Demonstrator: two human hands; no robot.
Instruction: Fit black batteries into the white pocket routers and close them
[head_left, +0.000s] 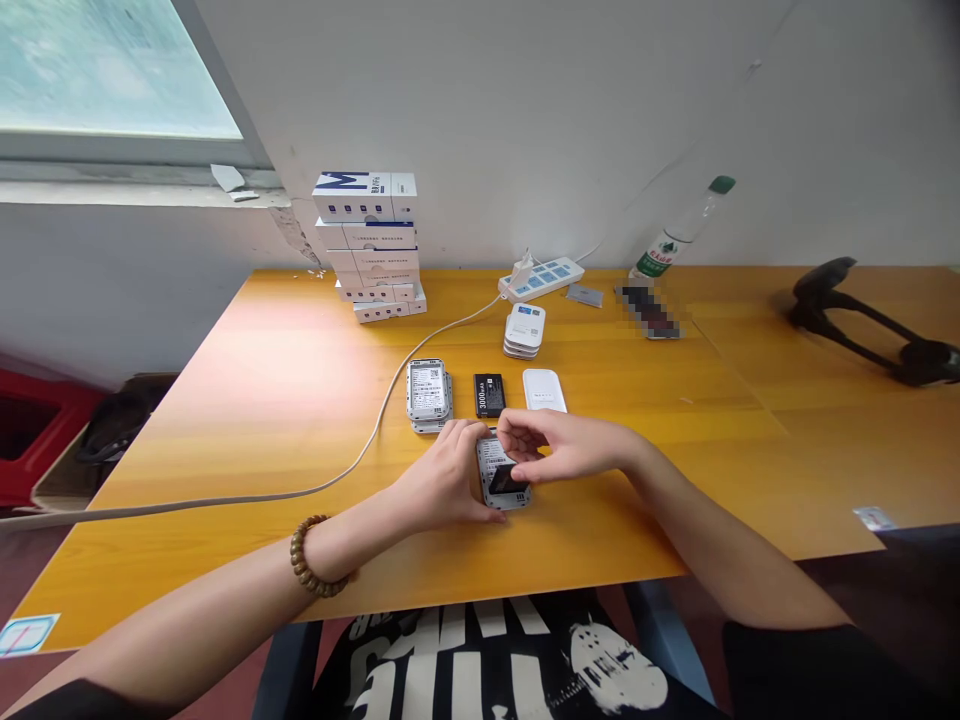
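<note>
My left hand point(455, 470) grips a small grey-white device point(491, 455) with its back off, fingers at the far edge and thumb along the near left side. In my right hand point(551, 445) a black battery point(505, 479) is pinched, tilted up over the device's lower part; whether its lower edge sits inside the device I cannot tell. Just beyond lies another black battery point(490, 396) marked 3000mAh. A white back cover point(544, 390) rests to its right, partly behind my right hand. To the left is a stack of opened devices point(429, 392) showing label and barcode.
White covers point(524, 330) are stacked farther back. Several white boxes point(367, 247) stand piled by the wall. A cable point(375, 430) crosses the left side from a power strip point(541, 279). A bottle point(675, 235), blurred phone point(649, 311) and black stand point(862, 320) are right.
</note>
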